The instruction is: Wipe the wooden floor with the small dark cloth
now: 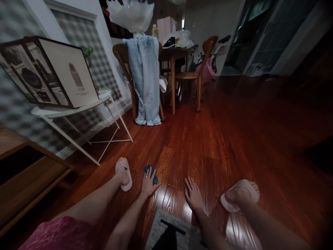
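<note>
My left hand (149, 183) lies with fingers spread over a small dark teal piece (147, 169), which looks like a folded cloth on the floor. The palm and fingers hide much of it, and a ring shows on one finger. To the right, my right hand (193, 195) rests flat with its fingers stretched out, nothing in it. Beneath both is the glossy reddish-brown wooden floor (179, 152). A grey mat (158, 225) with a dark pattern lies between my forearms.
My slippered feet (125, 175) stand apart on either side. At left are a wooden cabinet (31, 177) and a white side table (101, 95) bearing a large box (70, 73). Jeans (147, 80) drape over a chair by the dining table (173, 53); another chair (191, 75) stands right.
</note>
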{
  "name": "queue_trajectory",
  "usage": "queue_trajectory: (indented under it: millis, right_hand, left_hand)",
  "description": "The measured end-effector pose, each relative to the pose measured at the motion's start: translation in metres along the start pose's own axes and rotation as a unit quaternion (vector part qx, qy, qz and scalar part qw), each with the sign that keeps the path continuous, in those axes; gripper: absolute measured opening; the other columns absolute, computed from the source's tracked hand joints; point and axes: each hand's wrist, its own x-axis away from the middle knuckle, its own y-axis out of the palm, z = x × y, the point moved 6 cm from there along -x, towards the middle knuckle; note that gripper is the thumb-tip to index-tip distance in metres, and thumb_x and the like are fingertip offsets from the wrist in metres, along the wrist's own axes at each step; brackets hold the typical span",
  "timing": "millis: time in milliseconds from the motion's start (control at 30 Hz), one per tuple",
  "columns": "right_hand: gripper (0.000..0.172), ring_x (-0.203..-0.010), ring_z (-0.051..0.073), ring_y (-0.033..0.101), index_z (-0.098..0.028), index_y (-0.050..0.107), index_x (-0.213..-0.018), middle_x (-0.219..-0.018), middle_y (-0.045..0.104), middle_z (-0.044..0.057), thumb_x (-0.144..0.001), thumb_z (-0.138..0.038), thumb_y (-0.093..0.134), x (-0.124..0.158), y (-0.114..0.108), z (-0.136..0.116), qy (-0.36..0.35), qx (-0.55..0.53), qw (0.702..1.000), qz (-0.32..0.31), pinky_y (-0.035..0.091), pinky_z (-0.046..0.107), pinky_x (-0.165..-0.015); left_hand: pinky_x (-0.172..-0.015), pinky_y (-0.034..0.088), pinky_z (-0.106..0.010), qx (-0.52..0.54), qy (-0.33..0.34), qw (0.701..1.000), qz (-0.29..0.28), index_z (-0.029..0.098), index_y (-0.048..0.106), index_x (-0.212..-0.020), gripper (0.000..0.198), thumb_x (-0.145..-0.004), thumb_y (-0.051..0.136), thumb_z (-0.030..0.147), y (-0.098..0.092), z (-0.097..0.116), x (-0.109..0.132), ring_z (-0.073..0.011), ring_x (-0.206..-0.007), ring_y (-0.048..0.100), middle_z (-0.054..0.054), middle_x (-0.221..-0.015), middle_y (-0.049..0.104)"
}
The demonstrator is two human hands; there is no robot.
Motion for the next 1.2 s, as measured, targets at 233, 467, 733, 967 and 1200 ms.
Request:
queue_trajectory:
  millis: [233, 467, 733, 967, 1200]
  right_hand:
    - [0.059, -0.153, 0.022, 0.026, -0.021, 0.038, -0.156, -0.162, 0.038, 0.007, -0.097, -0.026, 0.032, -0.002, 0.002, 0.002, 0.001, 0.011, 1.0, -0.003, 0.027, 0.047, -0.123]
    - [0.057, -0.152, 0.022, 0.028, -0.022, 0.041, -0.154, -0.161, 0.04, 0.006, -0.098, -0.027, 0.031, -0.001, 0.003, 0.002, 0.002, 0.009, 1.0, 0.005, 0.028, 0.046, -0.122]
    - [0.057, -0.151, 0.022, 0.03, -0.022, 0.045, -0.152, -0.161, 0.041, 0.006, -0.097, -0.027, 0.031, -0.002, 0.01, 0.01, 0.004, 0.014, 1.0, 0.003, 0.031, 0.046, -0.121]
    - [0.058, -0.152, 0.022, 0.029, -0.022, 0.044, -0.153, -0.161, 0.04, 0.005, -0.097, -0.028, 0.032, -0.003, 0.01, 0.012, 0.006, 0.007, 1.0, 0.0, 0.031, 0.047, -0.121]
    - [0.057, -0.152, 0.022, 0.028, -0.025, 0.044, -0.153, -0.161, 0.041, 0.005, -0.097, -0.027, 0.032, -0.004, 0.007, 0.008, 0.011, -0.003, 1.0, 0.008, 0.029, 0.049, -0.123]
  left_hand:
    - [-0.119, 0.034, -0.058, 0.029, -0.149, 0.984, 0.092, 0.016, 0.061, -0.133, 0.049, -0.096, 0.044, 0.043, 0.004, 0.005, 0.026, -0.0348, -0.152, 0.03, -0.018, -0.166, 0.03]
    - [-0.125, 0.023, -0.059, 0.131, 0.04, 0.988, -0.069, 0.028, 0.042, -0.152, 0.071, -0.084, 0.06, 0.041, 0.048, 0.123, 0.054, -0.0322, -0.156, 0.02, -0.009, -0.171, 0.013]
    - [-0.125, 0.026, -0.051, 0.053, 0.024, 0.996, -0.072, 0.033, 0.02, -0.159, 0.08, -0.087, 0.054, 0.041, 0.018, 0.052, 0.01, -0.0261, -0.155, 0.025, -0.004, -0.17, 0.018]
    - [-0.124, 0.026, -0.059, -0.059, -0.148, 0.983, 0.086, 0.019, 0.034, -0.155, 0.064, -0.094, 0.04, 0.038, 0.003, -0.031, 0.017, -0.0289, -0.151, 0.035, -0.014, -0.162, 0.038]
    - [-0.124, 0.026, -0.057, 0.037, -0.012, 0.998, -0.039, 0.021, 0.014, -0.16, 0.078, -0.092, 0.047, 0.043, 0.06, 0.089, 0.047, -0.0332, -0.156, 0.016, -0.012, -0.169, 0.012]
